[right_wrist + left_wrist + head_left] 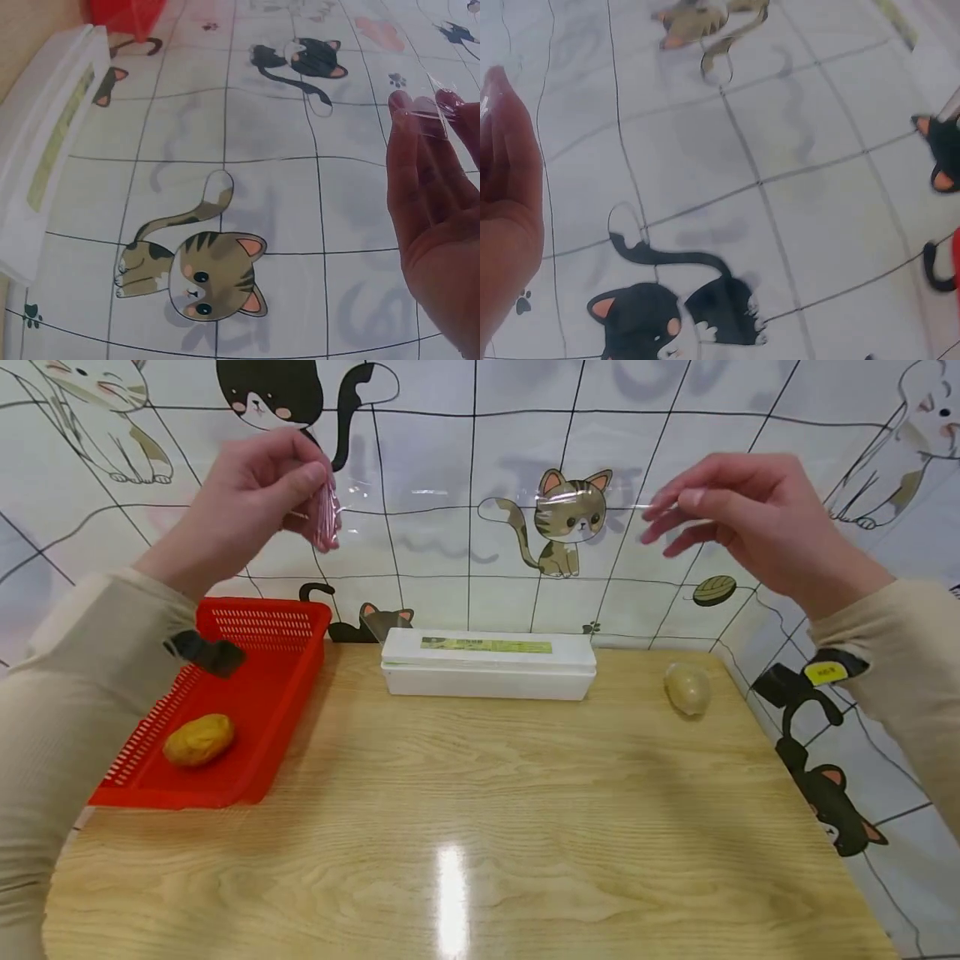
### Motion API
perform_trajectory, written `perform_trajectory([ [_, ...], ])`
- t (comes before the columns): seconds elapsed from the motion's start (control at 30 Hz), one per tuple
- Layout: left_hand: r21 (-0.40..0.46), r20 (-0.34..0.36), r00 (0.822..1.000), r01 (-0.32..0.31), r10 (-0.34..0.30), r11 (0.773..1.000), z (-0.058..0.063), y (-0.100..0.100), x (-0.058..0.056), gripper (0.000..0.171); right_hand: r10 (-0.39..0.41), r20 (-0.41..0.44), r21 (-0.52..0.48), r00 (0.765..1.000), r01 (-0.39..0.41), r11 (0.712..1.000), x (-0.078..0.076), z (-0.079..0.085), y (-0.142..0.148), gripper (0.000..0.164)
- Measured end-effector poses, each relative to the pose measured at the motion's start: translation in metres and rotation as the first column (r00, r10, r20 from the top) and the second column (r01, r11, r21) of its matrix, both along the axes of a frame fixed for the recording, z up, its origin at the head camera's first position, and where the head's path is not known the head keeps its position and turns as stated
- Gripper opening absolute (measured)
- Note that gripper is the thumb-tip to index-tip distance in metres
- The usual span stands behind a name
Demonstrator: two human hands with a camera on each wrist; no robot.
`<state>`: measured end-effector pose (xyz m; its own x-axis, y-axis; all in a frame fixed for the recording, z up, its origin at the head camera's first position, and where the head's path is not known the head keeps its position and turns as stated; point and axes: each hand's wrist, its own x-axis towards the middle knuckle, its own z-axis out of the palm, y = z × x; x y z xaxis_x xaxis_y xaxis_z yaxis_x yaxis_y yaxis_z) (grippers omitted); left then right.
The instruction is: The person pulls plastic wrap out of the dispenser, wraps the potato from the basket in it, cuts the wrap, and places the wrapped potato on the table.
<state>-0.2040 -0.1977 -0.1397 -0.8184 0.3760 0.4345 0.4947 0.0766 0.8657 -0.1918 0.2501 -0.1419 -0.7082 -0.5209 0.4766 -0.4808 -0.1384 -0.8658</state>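
Note:
Both hands are raised above the far part of the table. My left hand (pixel 262 502) pinches a bunched, shiny edge of clear cling film (pixel 330 518) between thumb and fingers. Glints in the head view run across from there toward my right hand (pixel 738 518). On the right, the thumb lies against the index finger, with the other fingers loosely bent. Film shines over those fingertips in the right wrist view, where they pinch its edge. Below stands a long white cling film box (pixel 487 681) with a yellow-green label. The left wrist view shows only part of the left hand (pixel 506 202).
At left sits a red plastic basket (pixel 277 727) with a yellow potato (pixel 199 740) inside. A pale potato wrapped in film (pixel 687 689) lies at the table's back right. Behind the wooden table (pixel 487 793) rises a wall with a cat-patterned covering (pixel 427 543).

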Motion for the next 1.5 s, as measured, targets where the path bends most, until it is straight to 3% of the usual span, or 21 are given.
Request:
perform_trajectory([
  [0.13,0.046,0.092,0.988,0.124,-0.127,0.991,-0.023,-0.006,0.025,0.012,0.147,0.013,0.023,0.989,-0.148,0.989,0.019,-0.023,0.005,0.022],
  [0.2,0.026,0.111,0.978,0.174,-0.176,0.984,-0.034,-0.008,0.034,0.012,0.203,0.002,0.052,0.979,-0.203,0.978,0.027,-0.036,0.006,0.025],
  [0.3,-0.06,0.144,0.948,0.294,-0.283,0.954,-0.051,-0.01,0.042,0.012,0.293,-0.013,0.099,0.956,-0.291,0.952,0.037,-0.056,0.006,0.031],
  [0.37,-0.142,0.173,0.917,0.384,-0.359,0.913,-0.063,-0.01,0.046,0.013,0.347,-0.031,0.161,0.937,-0.338,0.927,0.041,-0.071,0.006,0.035],
  [0.47,-0.206,0.258,0.833,0.542,-0.489,0.815,-0.085,-0.01,0.05,0.015,0.415,-0.011,0.22,0.91,-0.403,0.888,0.048,-0.094,0.002,0.039],
  [0.6,-0.19,0.408,0.706,0.687,-0.58,0.702,-0.119,-0.009,0.058,0.016,0.453,0.093,0.29,0.887,-0.459,0.84,0.062,-0.127,-0.004,0.037],
  [0.8,-0.124,0.614,0.532,0.794,-0.583,0.595,-0.167,-0.005,0.075,0.011,0.452,0.315,0.34,0.835,-0.544,0.767,0.081,-0.179,-0.015,0.027],
  [0.87,-0.119,0.667,0.49,0.814,-0.562,0.569,-0.181,-0.004,0.08,0.01,0.462,0.351,0.333,0.815,-0.569,0.752,0.086,-0.196,-0.019,0.025],
  [0.93,-0.132,0.706,0.468,0.824,-0.531,0.551,-0.194,-0.002,0.087,0.01,0.477,0.369,0.326,0.798,-0.592,0.737,0.091,-0.211,-0.023,0.024],
  [1.0,-0.153,0.725,0.464,0.829,-0.509,0.538,-0.205,0.0,0.093,0.01,0.492,0.38,0.325,0.783,-0.611,0.722,0.097,-0.225,-0.027,0.021],
  [1.07,-0.189,0.716,0.481,0.831,-0.506,0.523,-0.215,0.002,0.098,0.01,0.488,0.401,0.338,0.775,-0.621,0.708,0.102,-0.236,-0.031,0.02],
  [1.13,-0.259,0.664,0.526,0.828,-0.531,0.496,-0.223,0.005,0.102,0.01,0.478,0.402,0.374,0.781,-0.616,0.693,0.106,-0.245,-0.034,0.019],
  [1.2,-0.362,0.578,0.585,0.809,-0.569,0.464,-0.23,0.009,0.105,0.01,0.471,0.383,0.423,0.794,-0.604,0.675,0.109,-0.252,-0.037,0.019],
  [1.27,-0.482,0.472,0.645,0.76,-0.601,0.437,-0.236,0.012,0.108,0.013,0.463,0.348,0.483,0.815,-0.579,0.656,0.111,-0.259,-0.039,0.018],
  [1.3,-0.529,0.433,0.665,0.734,-0.608,0.427,-0.238,0.013,0.109,0.014,0.461,0.327,0.514,0.825,-0.564,0.646,0.112,-0.262,-0.039,0.018],
  [1.4,-0.639,0.347,0.712,0.656,-0.61,0.402,-0.245,0.018,0.114,0.017,0.454,0.275,0.59,0.847,-0.522,0.616,0.115,-0.267,-0.039,0.017],
  [1.5,-0.687,0.342,0.741,0.617,-0.577,0.385,-0.249,0.02,0.12,0.019,0.468,0.222,0.628,0.855,-0.493,0.603,0.117,-0.27,-0.038,0.014],
])
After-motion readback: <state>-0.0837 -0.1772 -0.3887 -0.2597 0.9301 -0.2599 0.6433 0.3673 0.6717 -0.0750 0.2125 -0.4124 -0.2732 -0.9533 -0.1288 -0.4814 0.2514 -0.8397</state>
